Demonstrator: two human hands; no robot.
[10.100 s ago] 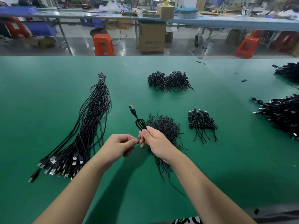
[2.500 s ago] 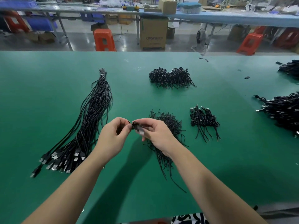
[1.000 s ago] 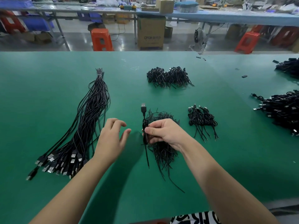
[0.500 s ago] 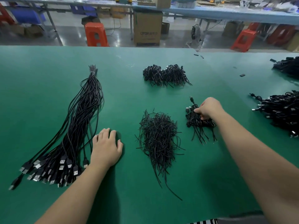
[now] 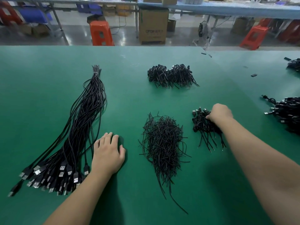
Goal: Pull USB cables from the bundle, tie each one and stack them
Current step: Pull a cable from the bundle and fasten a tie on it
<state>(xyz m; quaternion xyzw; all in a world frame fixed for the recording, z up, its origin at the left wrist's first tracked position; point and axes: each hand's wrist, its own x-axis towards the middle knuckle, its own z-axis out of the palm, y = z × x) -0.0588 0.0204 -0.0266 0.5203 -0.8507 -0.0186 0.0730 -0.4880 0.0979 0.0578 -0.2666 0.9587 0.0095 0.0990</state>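
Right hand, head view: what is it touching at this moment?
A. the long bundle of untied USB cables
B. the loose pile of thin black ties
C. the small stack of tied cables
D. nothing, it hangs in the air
C: the right hand rests on the small stack of tied cables, right of the pile of ties.

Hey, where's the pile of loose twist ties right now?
In the head view the pile of loose twist ties lies on the green table near centre, between the left hand and the small stack of tied cables under the right hand.
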